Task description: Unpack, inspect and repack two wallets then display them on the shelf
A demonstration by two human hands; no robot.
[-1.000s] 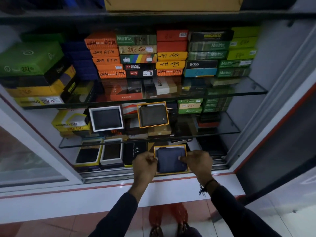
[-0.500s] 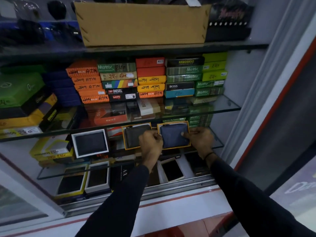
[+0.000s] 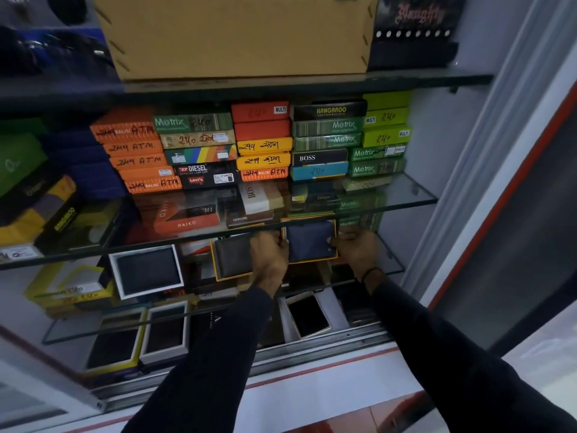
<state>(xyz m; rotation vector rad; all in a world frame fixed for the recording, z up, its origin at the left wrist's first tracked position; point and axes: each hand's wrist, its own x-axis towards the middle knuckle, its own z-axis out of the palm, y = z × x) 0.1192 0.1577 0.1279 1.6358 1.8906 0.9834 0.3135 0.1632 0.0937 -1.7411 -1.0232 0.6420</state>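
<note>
Both hands are gripping the blue wallet (image 3: 310,240) in its orange-edged box, one hand per side. The left hand (image 3: 270,256) is closing its fingers on the left edge, and the right hand (image 3: 356,250) is closing on the right edge, thumb tip lying over the wallet's face. The boxed wallet is standing upright on the middle glass shelf (image 3: 392,270), face toward the camera, its top edge showing through the glass shelf above.

Just left of it, a dark wallet (image 3: 232,256) in a matching orange-edged box is standing on the same shelf, partly hidden behind the left hand. Whether the two boxes are touching is impossible to tell. Further left, a white-framed box (image 3: 148,271) is leaning on that shelf.

On the shelf above, stacked wallet boxes (image 3: 262,145) are filling the far side. A big cardboard box (image 3: 237,35) is sitting on the top shelf.

Both dark sleeves (image 3: 218,354) are reaching in from the near edge.
</note>
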